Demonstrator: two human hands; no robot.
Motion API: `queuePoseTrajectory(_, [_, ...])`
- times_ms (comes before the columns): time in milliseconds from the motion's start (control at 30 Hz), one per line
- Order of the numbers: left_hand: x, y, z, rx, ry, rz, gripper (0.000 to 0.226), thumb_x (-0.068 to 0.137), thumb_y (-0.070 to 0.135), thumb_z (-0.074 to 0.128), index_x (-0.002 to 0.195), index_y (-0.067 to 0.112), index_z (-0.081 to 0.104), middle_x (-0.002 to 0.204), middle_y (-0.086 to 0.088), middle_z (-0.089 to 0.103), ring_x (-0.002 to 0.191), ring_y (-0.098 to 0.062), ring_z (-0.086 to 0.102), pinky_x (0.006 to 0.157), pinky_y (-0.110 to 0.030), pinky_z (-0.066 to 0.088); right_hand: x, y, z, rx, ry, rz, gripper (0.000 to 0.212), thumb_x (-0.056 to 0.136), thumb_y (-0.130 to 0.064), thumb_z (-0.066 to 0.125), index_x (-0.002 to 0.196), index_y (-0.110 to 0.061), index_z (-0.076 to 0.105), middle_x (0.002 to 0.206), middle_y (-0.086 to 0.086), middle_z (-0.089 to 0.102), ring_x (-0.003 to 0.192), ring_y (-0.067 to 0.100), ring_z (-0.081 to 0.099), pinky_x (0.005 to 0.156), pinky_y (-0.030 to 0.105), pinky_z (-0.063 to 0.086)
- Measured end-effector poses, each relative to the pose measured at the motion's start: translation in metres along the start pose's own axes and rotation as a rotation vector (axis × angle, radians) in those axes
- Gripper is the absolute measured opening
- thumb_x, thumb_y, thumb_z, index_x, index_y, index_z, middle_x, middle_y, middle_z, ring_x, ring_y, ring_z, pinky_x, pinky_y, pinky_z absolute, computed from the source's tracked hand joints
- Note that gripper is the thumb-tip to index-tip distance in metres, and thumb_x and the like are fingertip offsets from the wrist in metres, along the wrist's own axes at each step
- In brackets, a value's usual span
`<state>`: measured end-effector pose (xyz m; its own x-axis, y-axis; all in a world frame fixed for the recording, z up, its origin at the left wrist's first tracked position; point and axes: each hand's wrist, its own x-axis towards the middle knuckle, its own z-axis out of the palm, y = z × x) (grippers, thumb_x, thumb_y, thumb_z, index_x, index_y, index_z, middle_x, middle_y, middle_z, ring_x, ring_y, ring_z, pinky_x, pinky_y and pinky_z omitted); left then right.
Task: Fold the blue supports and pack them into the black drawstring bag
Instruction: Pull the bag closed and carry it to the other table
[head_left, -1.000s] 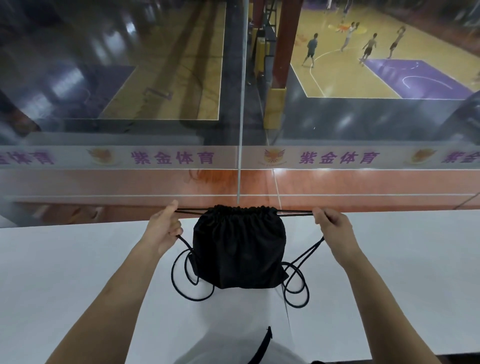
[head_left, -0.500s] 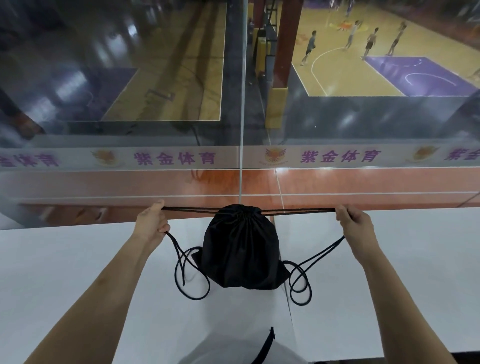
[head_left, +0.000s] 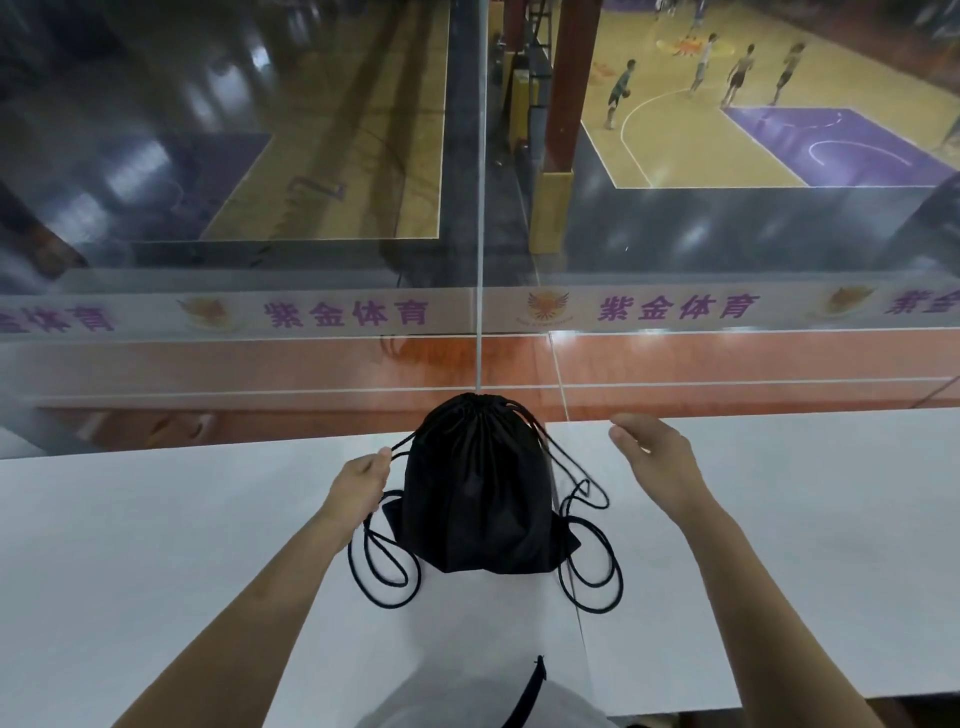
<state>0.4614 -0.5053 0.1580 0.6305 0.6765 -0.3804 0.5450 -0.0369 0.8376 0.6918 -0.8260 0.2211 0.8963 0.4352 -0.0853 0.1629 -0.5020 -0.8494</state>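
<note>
The black drawstring bag (head_left: 478, 493) lies on the white table (head_left: 156, 545) in front of me, its mouth cinched tight at the far end. My left hand (head_left: 358, 486) pinches the black cord at the bag's left side. My right hand (head_left: 657, 462) hovers to the right of the bag with fingers relaxed and holds nothing. Loose cord loops (head_left: 592, 571) lie on both sides of the bag. No blue supports are visible; what is inside the bag is hidden.
A glass pane (head_left: 480, 260) rises just behind the table's far edge, with a lettered strip across it. Below and beyond lie basketball courts where several people play. A seam (head_left: 576, 597) runs between two tabletops right of the bag.
The cords were stretched taut between both hands and the bag's mouth closed. Now my right hand has let go of its cord, and my left hand has moved in toward the bag.
</note>
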Motion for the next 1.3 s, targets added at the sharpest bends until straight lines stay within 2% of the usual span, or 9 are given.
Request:
queuePoseTrajectory(100, [-0.009, -0.002, 0.005, 0.106, -0.022, -0.002, 0.047, 0.103, 0.048, 0.043, 0.068, 0.019, 0.032, 0.059, 0.004, 0.031, 0.057, -0.016, 0.031, 0.061, -0.032, 0.031, 0.008, -0.014, 0.023, -0.058, -0.065, -0.132, 0.016, 0.098, -0.026, 0.068, 0.114, -0.025, 0.073, 0.113, -0.017, 0.069, 0.103, -0.013, 0.059, 0.097, 0.021, 0.044])
queuePoseTrajectory(233, [-0.022, -0.004, 0.010, 0.147, -0.029, -0.020, 0.051, 0.105, 0.044, 0.043, 0.068, 0.011, 0.033, 0.055, 0.010, 0.036, 0.057, -0.016, 0.036, 0.063, -0.032, 0.032, 0.020, -0.043, 0.056, -0.150, -0.177, -0.318, 0.023, 0.097, -0.025, 0.069, 0.120, -0.025, 0.069, 0.113, -0.020, 0.066, 0.104, -0.006, 0.058, 0.096, 0.019, 0.043])
queuePoseTrajectory(400, [-0.038, -0.006, 0.013, 0.231, -0.039, 0.015, 0.049, 0.106, 0.043, 0.040, 0.064, 0.017, 0.038, 0.058, 0.009, 0.039, 0.060, -0.016, 0.040, 0.064, -0.033, 0.035, 0.038, -0.071, 0.095, -0.345, -0.341, -0.411, 0.053, 0.097, -0.036, 0.066, 0.146, -0.023, 0.049, 0.151, -0.004, 0.049, 0.139, 0.016, 0.043, 0.115, 0.032, 0.036])
queuePoseTrajectory(500, [-0.041, -0.005, 0.016, 0.299, -0.035, 0.031, 0.049, 0.106, 0.045, 0.038, 0.066, 0.017, 0.040, 0.059, 0.008, 0.041, 0.058, -0.013, 0.041, 0.061, -0.032, 0.035, 0.044, -0.075, 0.111, -0.448, -0.429, -0.420, 0.066, 0.096, -0.047, 0.063, 0.153, -0.023, 0.038, 0.159, -0.002, 0.041, 0.146, 0.020, 0.038, 0.119, 0.041, 0.034])
queuePoseTrajectory(600, [-0.046, -0.007, 0.018, 0.386, -0.027, 0.040, 0.049, 0.107, 0.047, 0.037, 0.073, 0.015, 0.053, 0.069, 0.007, 0.056, 0.065, -0.012, 0.052, 0.066, -0.028, 0.040, 0.043, -0.073, 0.123, -0.533, -0.429, -0.432, 0.067, 0.096, -0.053, 0.061, 0.152, -0.024, 0.038, 0.154, 0.001, 0.047, 0.140, 0.025, 0.046, 0.114, 0.043, 0.040])
queuePoseTrajectory(700, [-0.051, -0.013, 0.019, 0.573, 0.012, 0.101, 0.042, 0.106, 0.045, 0.038, 0.095, 0.016, 0.067, 0.091, 0.001, 0.062, 0.086, -0.021, 0.062, 0.078, -0.032, 0.047, 0.035, -0.069, 0.130, -0.554, -0.397, -0.459, 0.065, 0.097, -0.054, 0.058, 0.152, -0.025, 0.041, 0.153, 0.001, 0.049, 0.139, 0.025, 0.047, 0.111, 0.044, 0.043])
queuePoseTrajectory(933, [-0.071, -0.012, 0.030, 0.702, 0.110, 0.121, 0.040, 0.105, 0.046, 0.037, 0.136, 0.028, 0.055, 0.131, 0.000, 0.055, 0.122, -0.024, 0.055, 0.092, -0.042, 0.051, 0.013, -0.052, 0.135, -0.548, -0.404, -0.449, 0.056, 0.096, -0.044, 0.056, 0.147, -0.024, 0.047, 0.143, 0.007, 0.045, 0.130, 0.030, 0.052, 0.105, 0.043, 0.049])
queuePoseTrajectory(1133, [-0.088, -0.007, 0.032, 0.725, 0.110, 0.105, 0.036, 0.104, 0.047, 0.035, 0.129, 0.033, 0.056, 0.126, 0.003, 0.056, 0.118, -0.020, 0.056, 0.087, -0.042, 0.053, -0.011, -0.048, 0.132, -0.633, -0.396, -0.495, 0.061, 0.092, -0.054, 0.065, 0.141, -0.022, 0.049, 0.133, 0.008, 0.049, 0.119, 0.032, 0.055, 0.099, 0.045, 0.049])
queuePoseTrajectory(1300, [-0.097, -0.007, 0.026, 0.710, 0.148, 0.124, 0.042, 0.105, 0.044, 0.036, 0.141, 0.027, 0.051, 0.137, 0.001, 0.052, 0.126, -0.022, 0.053, 0.092, -0.042, 0.051, -0.037, -0.046, 0.130, -0.587, -0.366, -0.427, 0.058, 0.093, -0.042, 0.070, 0.141, -0.016, 0.050, 0.137, 0.003, 0.053, 0.130, 0.025, 0.050, 0.105, 0.038, 0.046])
